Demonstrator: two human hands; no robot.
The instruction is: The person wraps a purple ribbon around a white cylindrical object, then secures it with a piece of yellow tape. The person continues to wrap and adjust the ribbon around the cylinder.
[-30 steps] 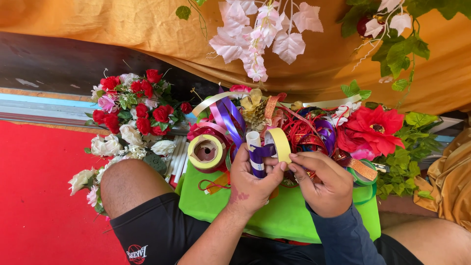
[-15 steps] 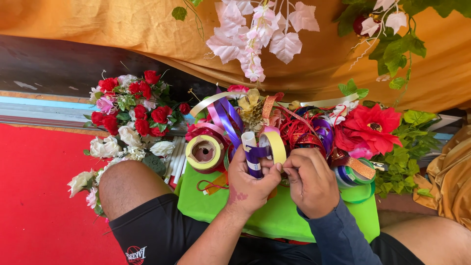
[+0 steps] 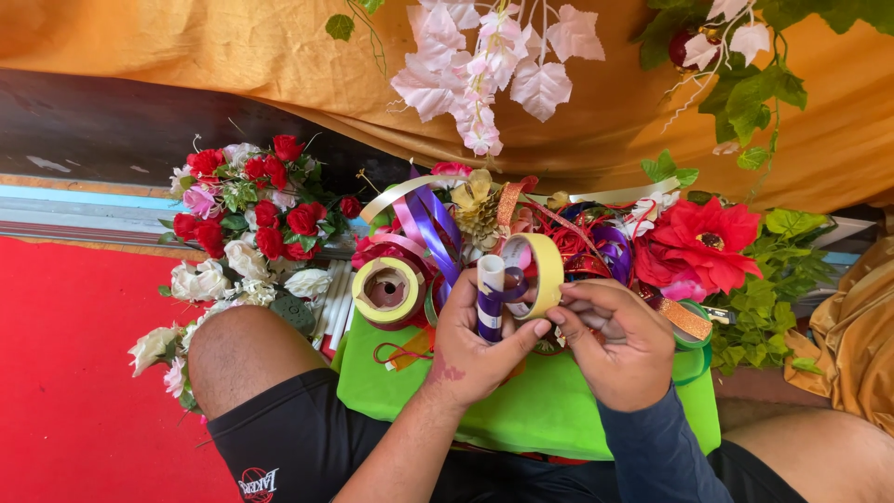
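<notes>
My left hand grips a white stick wound with purple ribbon, held upright above a green box on my lap. A yellow ribbon roll stands on edge right behind the stick, against my left fingers. My right hand is closed beside it, its fingertips pinching at the ribbon near the roll and stick. A second yellow ribbon roll lies flat to the left of my hands.
A heap of coloured ribbons and a gold bow fills the box's far side. Red and white artificial roses lie left, a big red flower with green leaves right. Orange cloth hangs behind; red mat lies at left.
My right hand has moved left, closing in on the yellow roll and the stick. The left hand keeps the stick upright in about the same place.
</notes>
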